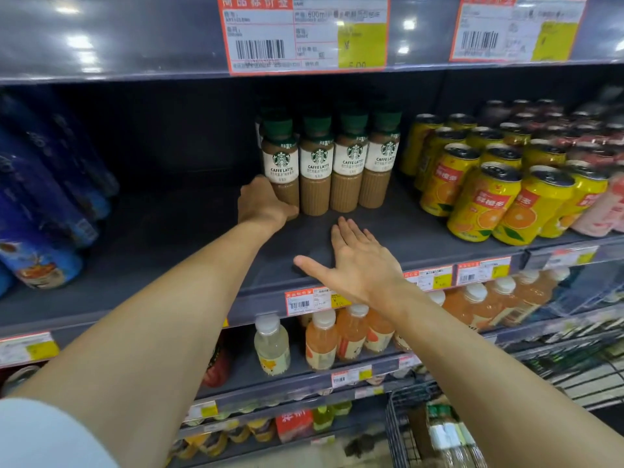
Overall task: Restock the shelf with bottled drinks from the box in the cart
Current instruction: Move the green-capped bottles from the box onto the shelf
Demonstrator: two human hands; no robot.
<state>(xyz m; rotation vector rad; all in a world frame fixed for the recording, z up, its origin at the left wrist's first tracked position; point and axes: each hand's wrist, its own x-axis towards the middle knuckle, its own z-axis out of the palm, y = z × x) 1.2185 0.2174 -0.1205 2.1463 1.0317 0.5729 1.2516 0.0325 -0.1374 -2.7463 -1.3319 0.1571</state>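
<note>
Four caffe latte bottles (329,163) are standing upright in a row on the dark shelf (189,231), long axes vertical, green caps up and labels facing out, with more caps showing behind them in the shadow. The leftmost bottle (281,167) is being held low on its left side by the left hand (261,204), whose fingers are wrapping around the base, though the fingertips are hidden behind the bottle. To the left of that hand the shelf is lying bare as far as the blue packages (44,204) leaning at the far left, leaving wide room there. In front of the row, a bare strip of shelf is running to the front edge, where the right hand (358,261) is hovering or resting flat, fingers straight and spread, thumb out, holding nothing. Right of the bottles, after a narrow gap, orange-printed yellow cans (486,201) are crowding the shelf. Overhead, the upper shelf edge with its price tag (304,33) is leaving little headroom above the caps. At the lower right, the wire cart (405,430) is showing.
</note>
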